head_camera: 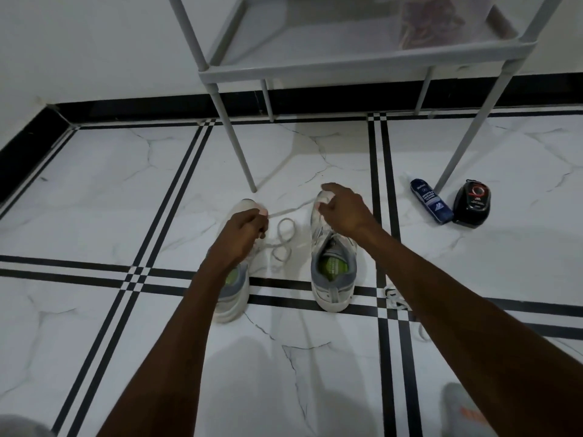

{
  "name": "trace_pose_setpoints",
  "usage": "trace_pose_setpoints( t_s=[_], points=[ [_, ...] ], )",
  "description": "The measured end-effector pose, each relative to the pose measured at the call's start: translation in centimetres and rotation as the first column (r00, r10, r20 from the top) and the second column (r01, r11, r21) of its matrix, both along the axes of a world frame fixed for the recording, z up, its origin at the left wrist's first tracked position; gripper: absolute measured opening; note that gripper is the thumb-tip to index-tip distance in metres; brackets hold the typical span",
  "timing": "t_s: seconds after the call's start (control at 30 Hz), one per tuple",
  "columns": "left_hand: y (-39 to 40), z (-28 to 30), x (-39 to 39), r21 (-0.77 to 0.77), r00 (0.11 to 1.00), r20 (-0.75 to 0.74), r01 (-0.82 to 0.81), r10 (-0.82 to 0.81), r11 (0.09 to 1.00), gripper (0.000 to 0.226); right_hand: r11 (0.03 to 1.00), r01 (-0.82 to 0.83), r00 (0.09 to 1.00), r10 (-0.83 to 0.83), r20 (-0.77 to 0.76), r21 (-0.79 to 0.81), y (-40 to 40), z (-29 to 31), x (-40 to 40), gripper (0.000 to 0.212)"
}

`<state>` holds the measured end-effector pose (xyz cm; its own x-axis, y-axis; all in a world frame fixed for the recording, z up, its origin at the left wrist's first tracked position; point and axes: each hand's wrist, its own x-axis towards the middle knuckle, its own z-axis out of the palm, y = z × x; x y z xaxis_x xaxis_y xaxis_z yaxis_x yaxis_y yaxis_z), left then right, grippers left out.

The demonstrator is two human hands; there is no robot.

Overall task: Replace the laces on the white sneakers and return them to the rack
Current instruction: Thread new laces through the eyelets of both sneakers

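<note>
Sneakers: two white and grey shoes stand side by side on the tiled floor, toes toward the rack; the left sneaker (235, 291) is partly hidden by the forearm, the right sneaker (332, 266) shows its green insole.
Left hand (243, 228): arm stretched forward, fingers curled over the forepart of the left sneaker, seemingly pinching the lace.
Right hand (344, 209): arm stretched forward, wrist bent down, fingers curled at the toe end of the right sneaker; whether they grip anything cannot be told.
Lace (284, 238): white, looped on the floor between the shoes.
Rack (315, 67): grey, against the wall, just beyond the shoes.
Bottles: blue cleaner bottle (430, 201) and black polish bottle (472, 203) by the rack's right front leg.
</note>
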<state>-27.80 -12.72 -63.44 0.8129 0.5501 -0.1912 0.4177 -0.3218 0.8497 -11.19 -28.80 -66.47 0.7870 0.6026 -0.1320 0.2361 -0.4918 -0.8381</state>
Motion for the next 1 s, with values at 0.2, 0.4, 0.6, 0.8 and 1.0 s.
trace_pose_setpoints(
  t_s=[0.2,0.4,0.6,0.8,1.0],
  points=[
    [-1.5,0.2,0.9,0.105,0.995,-0.031,0.093,-0.090,0.990,0.042,0.896,-0.439,0.899,0.438,-0.030,-0.062,1.4,2.3,-2.1,0.016],
    [-0.2,-0.4,0.3,0.027,0.999,-0.008,0.036,-0.036,0.999,0.042,0.975,0.148,0.987,-0.157,0.038,0.166,0.7,1.5,0.9,0.031],
    [-1.2,-0.2,0.8,0.117,0.995,-0.040,0.092,-0.088,0.989,0.042,0.925,-0.373,0.925,0.376,0.050,-0.072,2.6,1.5,-2.3,0.015],
    [0.0,-1.1,0.2,0.249,1.000,0.000,0.007,-0.007,0.968,0.039,0.991,-0.134,0.986,0.130,0.109,0.029,1.4,0.5,-1.4,0.025],
    [-0.8,-1.8,1.7,0.381,0.992,0.108,0.018,-0.063,0.925,0.031,0.971,-0.240,0.960,0.238,0.145,0.001,1.7,0.2,-3.1,0.015]
  ],
)
